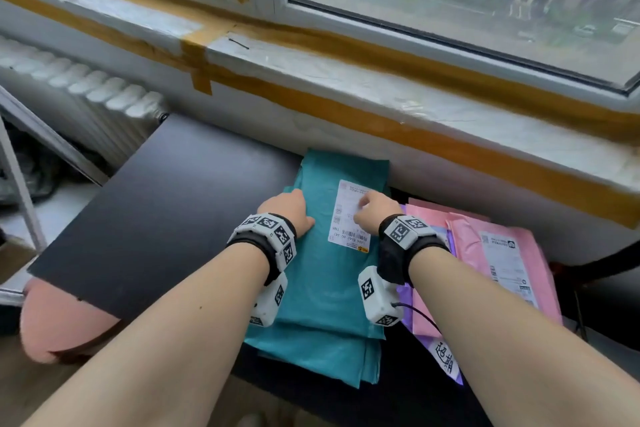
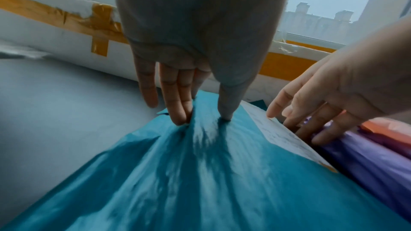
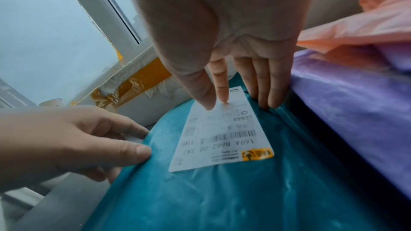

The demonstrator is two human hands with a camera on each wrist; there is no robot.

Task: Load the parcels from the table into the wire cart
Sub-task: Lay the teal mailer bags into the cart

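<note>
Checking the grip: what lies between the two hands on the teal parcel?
Between left hand and right hand: only the teal plastic parcel and its white paper shipping label, in head view.

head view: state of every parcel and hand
teal parcel, flat on table, label up
pink parcel, lying atop purple parcel, untouched
purple parcel, flat, partly covered
left hand, pinching teal parcel's left edge
right hand, straight fingers touching its label and right edge
</note>
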